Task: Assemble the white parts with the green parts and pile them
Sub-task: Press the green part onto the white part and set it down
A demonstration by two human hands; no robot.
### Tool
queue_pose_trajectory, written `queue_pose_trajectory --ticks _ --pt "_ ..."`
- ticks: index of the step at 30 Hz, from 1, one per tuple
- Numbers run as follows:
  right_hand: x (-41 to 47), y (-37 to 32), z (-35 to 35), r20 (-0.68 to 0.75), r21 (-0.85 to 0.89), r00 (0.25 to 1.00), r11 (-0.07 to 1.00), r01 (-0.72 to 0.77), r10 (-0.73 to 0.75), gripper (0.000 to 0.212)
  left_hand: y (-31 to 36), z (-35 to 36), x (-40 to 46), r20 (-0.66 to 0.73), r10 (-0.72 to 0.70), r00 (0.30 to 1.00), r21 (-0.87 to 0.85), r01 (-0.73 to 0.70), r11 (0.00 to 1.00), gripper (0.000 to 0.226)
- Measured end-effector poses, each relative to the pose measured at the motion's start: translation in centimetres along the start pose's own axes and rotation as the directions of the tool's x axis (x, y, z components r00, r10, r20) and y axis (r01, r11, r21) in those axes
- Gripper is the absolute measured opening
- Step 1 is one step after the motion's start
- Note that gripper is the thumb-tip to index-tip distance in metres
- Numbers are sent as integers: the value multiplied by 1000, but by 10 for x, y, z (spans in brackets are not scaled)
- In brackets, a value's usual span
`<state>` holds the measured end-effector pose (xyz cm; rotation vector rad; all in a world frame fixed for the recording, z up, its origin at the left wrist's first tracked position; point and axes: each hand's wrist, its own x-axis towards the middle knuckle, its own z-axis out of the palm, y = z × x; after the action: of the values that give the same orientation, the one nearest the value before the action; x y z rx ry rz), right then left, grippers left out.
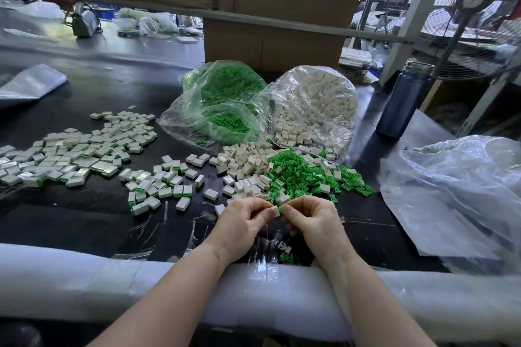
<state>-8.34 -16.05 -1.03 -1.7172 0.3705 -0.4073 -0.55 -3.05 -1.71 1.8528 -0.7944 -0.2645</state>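
My left hand (242, 222) pinches a small white part (275, 210) just above the near edge of the black table. My right hand (313, 218) pinches a green part (280, 209) that touches the white one end to end. Behind my hands lies a loose heap of white parts (248, 166) and, to its right, a heap of green parts (298, 175). Assembled white-and-green pieces (70, 155) spread in a wide pile at the left, and more of them (160, 186) lie scattered nearer the middle.
Two open plastic bags stand behind the heaps, one of green parts (225, 98) and one of white parts (313, 104). A blue bottle (403, 98) stands at right, beside a crumpled plastic sheet (456, 191). White foam padding (84, 276) lines the near edge. Two green parts (286, 252) lie between my wrists.
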Motion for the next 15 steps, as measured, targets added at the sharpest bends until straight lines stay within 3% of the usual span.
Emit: queue_pose_trajectory --ticks 6,15 --pt "0 -1 1 37 -74 999 997 -17 20 16 -1 0 -1 30 -38 999 15 37 999 11" --pt "1 0 1 49 -131 999 991 -14 20 20 2 0 -2 58 18 998 94 -23 995 14"
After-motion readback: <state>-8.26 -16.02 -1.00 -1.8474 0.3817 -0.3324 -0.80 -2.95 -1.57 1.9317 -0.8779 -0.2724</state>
